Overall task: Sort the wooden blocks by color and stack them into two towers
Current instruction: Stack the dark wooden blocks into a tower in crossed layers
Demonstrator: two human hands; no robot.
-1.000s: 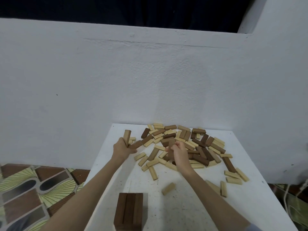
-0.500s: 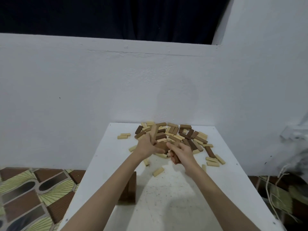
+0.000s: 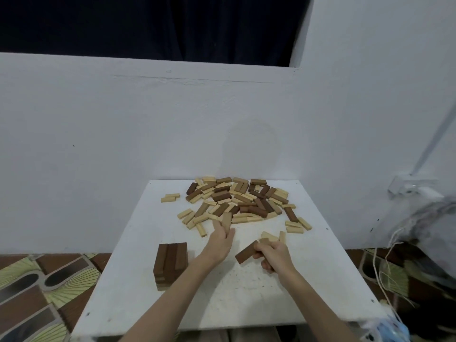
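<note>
A mixed pile of dark and light wooden blocks (image 3: pixel 243 202) covers the far part of the white table (image 3: pixel 308 280). A short tower of dark brown blocks (image 3: pixel 170 264) stands at the near left. My left hand (image 3: pixel 219 243) holds a mid-brown block (image 3: pixel 226 222) upright at the pile's near edge. My right hand (image 3: pixel 272 255) grips a dark brown block (image 3: pixel 245 253) that sticks out to the left, just above the table's middle. Light blocks (image 3: pixel 271 236) lie right behind that hand.
Two light blocks (image 3: pixel 169 197) lie apart at the far left of the table. A white wall rises straight behind the table. Patterned floor (image 3: pixel 37 292) shows at the left; cords and a dark bundle (image 3: pixel 419 255) hang at the right.
Both hands have drawn back from the pile toward me, each with a block. The right hand moved further, to the table's middle. The camera has tilted down, showing more of the tower.
</note>
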